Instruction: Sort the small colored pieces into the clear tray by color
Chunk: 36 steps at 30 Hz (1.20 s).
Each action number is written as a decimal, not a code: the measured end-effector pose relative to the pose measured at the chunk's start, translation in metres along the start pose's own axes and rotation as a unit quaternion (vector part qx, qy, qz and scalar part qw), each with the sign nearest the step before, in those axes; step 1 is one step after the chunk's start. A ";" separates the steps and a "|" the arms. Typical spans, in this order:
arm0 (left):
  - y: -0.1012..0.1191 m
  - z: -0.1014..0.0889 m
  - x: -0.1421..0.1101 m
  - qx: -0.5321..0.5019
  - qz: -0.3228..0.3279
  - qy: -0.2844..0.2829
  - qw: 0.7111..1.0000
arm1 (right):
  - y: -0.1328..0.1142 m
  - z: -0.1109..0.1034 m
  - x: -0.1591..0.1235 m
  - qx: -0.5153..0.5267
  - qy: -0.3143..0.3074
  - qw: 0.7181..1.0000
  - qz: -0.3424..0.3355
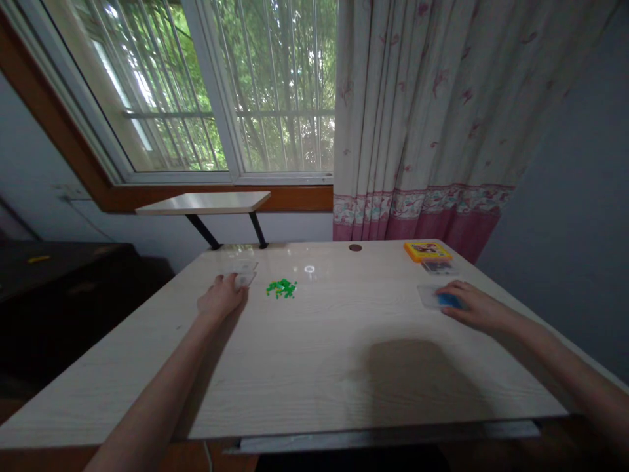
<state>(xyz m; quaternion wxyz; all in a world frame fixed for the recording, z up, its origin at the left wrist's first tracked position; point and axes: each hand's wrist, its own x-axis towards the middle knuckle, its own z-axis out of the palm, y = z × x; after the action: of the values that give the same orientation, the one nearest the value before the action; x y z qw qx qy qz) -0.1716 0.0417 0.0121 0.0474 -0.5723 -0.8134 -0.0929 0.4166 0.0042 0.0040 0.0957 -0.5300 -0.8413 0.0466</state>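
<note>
At the left of the desk, my left hand point(220, 298) has its fingers closed on the near end of a clear plastic box point(244, 280). A small heap of green pieces with a few yellow ones point(282, 288) lies just to the right of that hand. Over on the right, my right hand point(472, 307) grips a second clear plastic box point(426, 296) from its right side, thumb and fingers at opposite edges. Something blue point(448, 300) shows in this box, partly hidden by the fingers. Both boxes rest on the desk.
The pale wooden desk point(304, 367) carries a raised shelf point(206, 203) on black legs at the back left. A yellow-orange case point(427, 251) and a flat clear box point(439, 267) lie at the back right. A round brown disc point(354, 248) is near the back edge.
</note>
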 end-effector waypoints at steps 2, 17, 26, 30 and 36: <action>0.002 0.000 -0.004 0.010 -0.003 0.028 1.000 | -0.002 -0.004 0.005 0.012 -0.006 1.000 0.003; 0.050 0.000 -0.011 -0.220 0.318 0.062 0.920 | -0.175 0.026 0.166 0.353 0.096 0.908 -0.204; 0.058 0.015 -0.030 -0.322 0.353 0.101 0.873 | -0.275 0.077 0.209 0.431 0.129 0.852 -0.267; 0.056 0.019 -0.025 -0.268 0.344 0.135 0.890 | -0.285 0.096 0.207 0.407 0.123 0.879 -0.215; 0.058 0.018 -0.025 -0.185 0.328 0.142 0.916 | -0.291 0.105 0.203 0.299 0.101 0.943 -0.105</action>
<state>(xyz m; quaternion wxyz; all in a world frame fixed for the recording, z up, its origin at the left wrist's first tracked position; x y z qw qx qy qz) -0.1087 0.0416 -0.0044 0.0838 -0.7863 -0.5331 -0.3009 0.0522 0.0633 -0.0235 0.3388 -0.3880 -0.8253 0.2314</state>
